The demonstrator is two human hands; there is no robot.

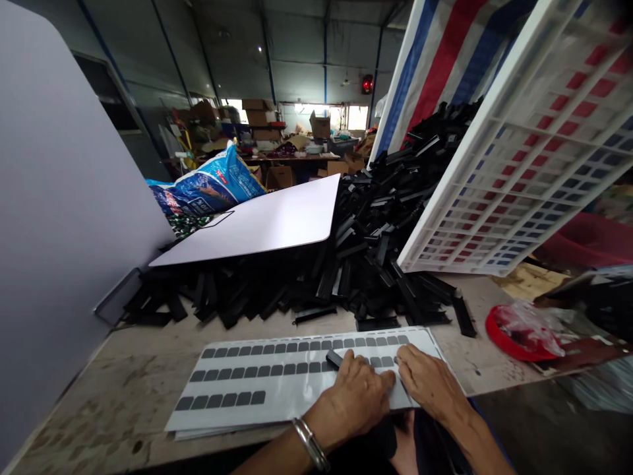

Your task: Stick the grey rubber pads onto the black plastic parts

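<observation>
A white sheet [297, 396] with rows of dark grey rounded stickers [244, 398] lies on the table in front of me, on top of other sheets. My left hand [353, 389] rests over its right half, fingers curled round a small black plastic piece [334, 358] whose end sticks out beyond the knuckles. Close beside it, my right hand [430, 381] is closed, its fingertips pinched at the right part of the middle sticker row. What those fingertips hold is too small to make out. A metal bangle [310, 444] circles my left wrist.
Behind the sheet spreads a large heap of black plastic pieces [366, 244], spilling from a tilted white crate [459, 218] at right. A white board [262, 227] lies on the heap. A red dish [519, 336] with clear plastic stands right; a blue bag [208, 181] lies behind left.
</observation>
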